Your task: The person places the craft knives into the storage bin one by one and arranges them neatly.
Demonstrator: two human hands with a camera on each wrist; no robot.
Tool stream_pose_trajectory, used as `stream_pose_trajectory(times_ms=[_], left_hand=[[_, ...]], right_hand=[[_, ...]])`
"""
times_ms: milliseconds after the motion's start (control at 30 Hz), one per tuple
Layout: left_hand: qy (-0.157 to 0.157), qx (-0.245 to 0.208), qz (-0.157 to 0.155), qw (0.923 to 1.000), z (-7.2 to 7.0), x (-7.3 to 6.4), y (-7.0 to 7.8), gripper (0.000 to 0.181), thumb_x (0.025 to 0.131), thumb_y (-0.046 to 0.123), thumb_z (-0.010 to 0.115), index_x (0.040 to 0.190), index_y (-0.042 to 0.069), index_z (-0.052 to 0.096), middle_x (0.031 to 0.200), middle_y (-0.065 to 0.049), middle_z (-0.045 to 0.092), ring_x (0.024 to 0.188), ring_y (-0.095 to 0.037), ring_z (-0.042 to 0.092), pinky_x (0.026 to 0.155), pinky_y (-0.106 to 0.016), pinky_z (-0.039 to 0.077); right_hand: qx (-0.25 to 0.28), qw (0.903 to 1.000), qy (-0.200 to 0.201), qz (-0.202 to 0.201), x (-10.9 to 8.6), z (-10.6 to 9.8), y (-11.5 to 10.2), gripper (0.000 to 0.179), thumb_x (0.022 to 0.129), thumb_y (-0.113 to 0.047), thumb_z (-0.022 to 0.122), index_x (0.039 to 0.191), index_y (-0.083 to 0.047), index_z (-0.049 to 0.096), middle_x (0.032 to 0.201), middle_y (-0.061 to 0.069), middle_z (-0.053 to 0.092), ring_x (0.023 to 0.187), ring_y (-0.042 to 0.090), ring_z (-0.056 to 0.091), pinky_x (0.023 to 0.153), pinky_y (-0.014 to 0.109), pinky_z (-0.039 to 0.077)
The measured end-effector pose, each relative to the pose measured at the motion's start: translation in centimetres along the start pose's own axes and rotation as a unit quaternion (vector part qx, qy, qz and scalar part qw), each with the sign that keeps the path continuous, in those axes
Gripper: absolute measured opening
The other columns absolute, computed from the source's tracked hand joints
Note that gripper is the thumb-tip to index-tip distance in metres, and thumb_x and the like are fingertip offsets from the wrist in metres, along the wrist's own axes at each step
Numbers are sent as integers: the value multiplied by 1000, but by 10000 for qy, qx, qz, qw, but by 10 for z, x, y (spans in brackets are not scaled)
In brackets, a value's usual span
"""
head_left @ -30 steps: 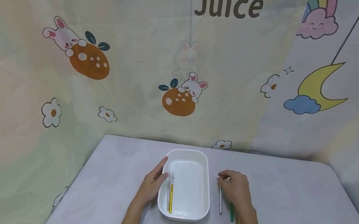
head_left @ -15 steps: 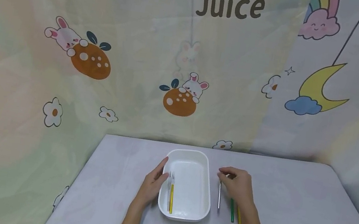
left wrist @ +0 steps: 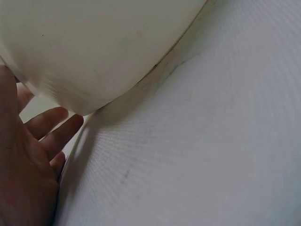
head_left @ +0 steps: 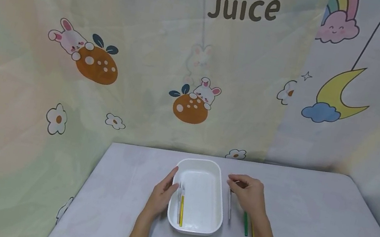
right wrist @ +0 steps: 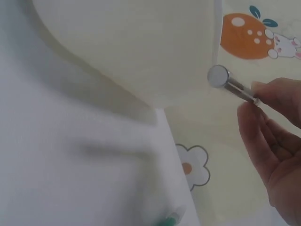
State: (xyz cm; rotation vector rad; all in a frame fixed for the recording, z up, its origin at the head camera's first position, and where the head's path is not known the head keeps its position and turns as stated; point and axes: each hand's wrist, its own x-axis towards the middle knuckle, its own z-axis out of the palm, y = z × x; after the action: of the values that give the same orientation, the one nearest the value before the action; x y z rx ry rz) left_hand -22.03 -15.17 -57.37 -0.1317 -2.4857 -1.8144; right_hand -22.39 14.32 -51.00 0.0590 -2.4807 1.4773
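Note:
My left hand (head_left: 160, 196) holds the left side of a white tray (head_left: 199, 217), thumb over the rim and fingers along the outer wall. In the left wrist view these fingers lie against the tray's side. Just right of the tray, my right hand (head_left: 249, 194) pinches the far end of a slim silver pen (head_left: 229, 208) between thumb and fingertips. The right wrist view shows the pen's flat round end (right wrist: 218, 76), raised above the table. Inside the tray, a yellow pen (head_left: 182, 210) lies beside another slim pale one along the left wall.
Under my right forearm, a green pen (head_left: 245, 225) and a partly hidden yellow pen (head_left: 252, 232) lie on the white-covered table (head_left: 308, 224). A printed cloth backdrop (head_left: 146, 64) rises behind the table's far edge.
The silver pen has risen and shifted slightly left toward the tray with my right hand. My left hand and the tray stay in place.

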Motion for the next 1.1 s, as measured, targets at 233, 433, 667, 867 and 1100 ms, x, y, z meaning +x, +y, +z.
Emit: stream_pose_trajectory(times_ms=[233, 433, 667, 867, 1100], left_hand=[[-26, 20, -80, 10000, -1, 1, 0, 55, 108, 25, 55, 159, 38, 40, 165, 16, 37, 156, -13, 33, 128, -45, 29], [-9, -9, -69, 10000, -1, 0, -1, 55, 108, 25, 56, 160, 36, 41, 166, 15, 37, 156, -15, 33, 128, -47, 28], [-36, 8, 15, 10000, -1, 0, 1, 55, 108, 25, 55, 160, 35, 40, 167, 12, 36, 157, -17, 32, 128, -47, 28], [-73, 21, 47, 10000, -1, 4, -1, 56, 108, 26, 55, 160, 36, 39, 166, 13, 37, 157, -16, 32, 128, -46, 27], [-101, -18, 4, 9999, -3, 3, -1, 56, 107, 28, 56, 160, 39, 39, 166, 14, 36, 157, -17, 32, 129, -47, 27]], right_hand=[[309, 9990, 0, -319, -1, 3, -8, 19, 92, -9, 79, 110, -6, 81, 104, 9, 80, 71, 14, 74, 64, 20, 62], [461, 9978, 19, -474, -2, 5, -9, 18, 92, -10, 80, 110, -9, 81, 104, 7, 80, 74, 11, 73, 64, 22, 62], [816, 9942, -86, -697, -3, 16, -12, 19, 91, -11, 81, 109, -7, 81, 101, 7, 79, 75, 10, 73, 65, 22, 62], [994, 9917, -211, -789, -6, 30, -19, 19, 91, -11, 81, 110, -9, 80, 103, 7, 78, 76, 14, 75, 68, 20, 63], [1113, 9859, -415, -1183, -12, 47, -27, 18, 91, -7, 79, 108, -7, 81, 101, 8, 78, 72, 17, 74, 65, 21, 63]])
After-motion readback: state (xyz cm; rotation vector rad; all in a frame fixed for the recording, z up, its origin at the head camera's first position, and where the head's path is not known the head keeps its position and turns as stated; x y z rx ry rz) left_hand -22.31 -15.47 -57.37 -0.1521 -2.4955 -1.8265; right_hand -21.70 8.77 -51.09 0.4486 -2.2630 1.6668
